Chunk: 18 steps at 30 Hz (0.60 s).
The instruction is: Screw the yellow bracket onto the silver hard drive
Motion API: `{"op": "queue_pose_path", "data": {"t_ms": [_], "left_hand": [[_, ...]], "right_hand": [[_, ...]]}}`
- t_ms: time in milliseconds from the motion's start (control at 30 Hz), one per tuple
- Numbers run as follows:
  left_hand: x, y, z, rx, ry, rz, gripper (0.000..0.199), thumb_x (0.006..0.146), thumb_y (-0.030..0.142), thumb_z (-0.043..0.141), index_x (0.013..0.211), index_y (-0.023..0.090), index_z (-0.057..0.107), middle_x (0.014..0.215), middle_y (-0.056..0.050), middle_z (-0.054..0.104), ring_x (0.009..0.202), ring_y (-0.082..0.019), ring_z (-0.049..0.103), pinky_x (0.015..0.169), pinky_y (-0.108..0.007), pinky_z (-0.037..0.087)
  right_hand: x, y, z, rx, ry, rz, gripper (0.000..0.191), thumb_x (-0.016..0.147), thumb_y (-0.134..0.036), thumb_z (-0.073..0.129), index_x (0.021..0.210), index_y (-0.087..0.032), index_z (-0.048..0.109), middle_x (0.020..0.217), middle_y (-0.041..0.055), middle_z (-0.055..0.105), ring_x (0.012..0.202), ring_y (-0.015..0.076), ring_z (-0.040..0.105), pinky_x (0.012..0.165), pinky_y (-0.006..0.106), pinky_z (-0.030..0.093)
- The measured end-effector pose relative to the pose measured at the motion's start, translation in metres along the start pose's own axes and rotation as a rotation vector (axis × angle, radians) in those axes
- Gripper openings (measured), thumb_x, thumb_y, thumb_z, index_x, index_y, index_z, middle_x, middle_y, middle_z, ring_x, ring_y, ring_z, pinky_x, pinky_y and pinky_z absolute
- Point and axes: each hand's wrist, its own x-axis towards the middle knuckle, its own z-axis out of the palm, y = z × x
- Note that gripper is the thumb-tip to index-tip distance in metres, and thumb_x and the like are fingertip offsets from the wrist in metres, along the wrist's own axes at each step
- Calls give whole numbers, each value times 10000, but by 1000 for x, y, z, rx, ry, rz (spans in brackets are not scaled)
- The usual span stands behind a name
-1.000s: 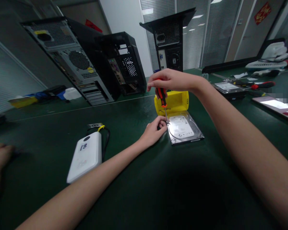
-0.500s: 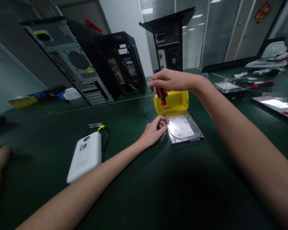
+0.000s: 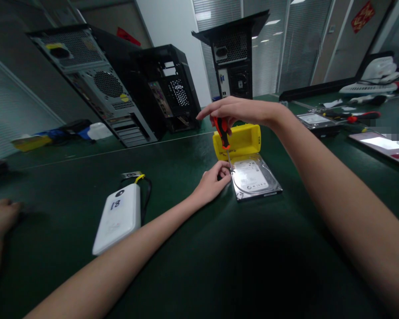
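Note:
A silver hard drive (image 3: 252,176) lies label up on the green table. My right hand (image 3: 234,110) is above it, closed around the red and black handle of a screwdriver (image 3: 222,133), with the index finger stretched out to the left. The screwdriver stands nearly upright, its tip at the drive's left edge. My left hand (image 3: 214,179) rests on the table with curled fingers pressed against that same edge, close to the tip. Behind the drive, and touching or nearly touching it, is a yellow plastic box (image 3: 242,141), open toward me.
A white power bank (image 3: 118,217) with a cable lies left of my left forearm. Computer cases (image 3: 113,88) stand at the back. Another hard drive (image 3: 315,120), pliers (image 3: 362,117) and a phone-like slab (image 3: 382,146) are at right. Another person's hand (image 3: 1,217) is at far left.
My right hand's fingers have loosened and the index finger has extended left; the screwdriver handle leans slightly more left. My left hand and the drive stay put. The other person's hand moved slightly right.

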Motion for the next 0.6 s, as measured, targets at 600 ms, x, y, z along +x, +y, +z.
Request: {"op": "queue_pose_path", "data": {"t_ms": [600], "left_hand": [[0,2,0,2,-1,-3,243,842,238,493,1072,186,553,851,-14,578,756,-131,537,697,-255,430]], "right_hand": [[1,4,2,132,30,-33,143,881,-126,471,1023,-136,477,732,-10,514,603,64,509,562,161,449]]}}
